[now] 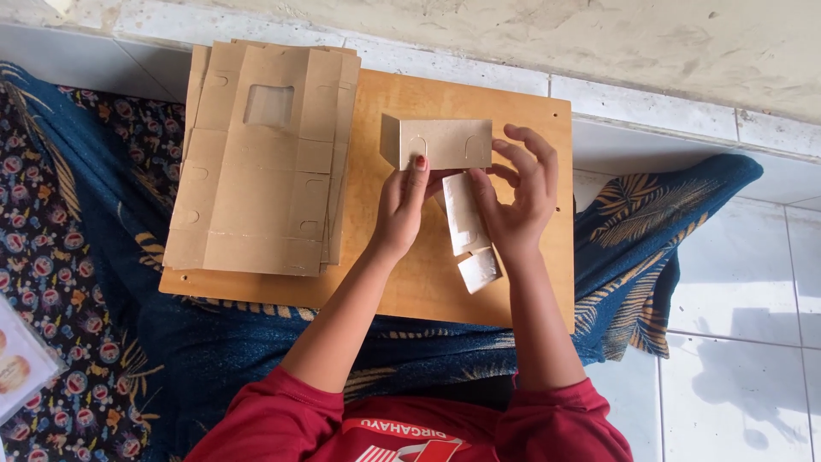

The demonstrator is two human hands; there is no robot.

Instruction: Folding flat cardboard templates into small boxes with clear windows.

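Cardboard, brown and thin, made up the box (438, 142), which was held half-folded near the middle of the board (530, 291), toward 12 o'clock from the hands. A white inner flap (464, 214) hung from it toward 6 o'clock, ending in a smaller tab (479, 269).

Left hand (400, 210): fingers closed narrowly on the box's lower edge, thumb pressed to the front panel. Right hand (520, 192): fingers spread fairly wide, curled round the box's right end, thumb laid along the flap.

Handling, as judged: light, stiff along the panels, weak at the scored creases; easily dented or torn at the slots. Best taken by the panel edges and corners, not by the loose flap.

A stack (261, 154) of flat blanks, one with a window cut-out, was noted at 9 o'clock from the box, well apart from it. The board was laid over blue patterned cloth (85, 214). White floor tiles (735, 342) were seen at 3 o'clock, a rough wall (599, 43) at 12.
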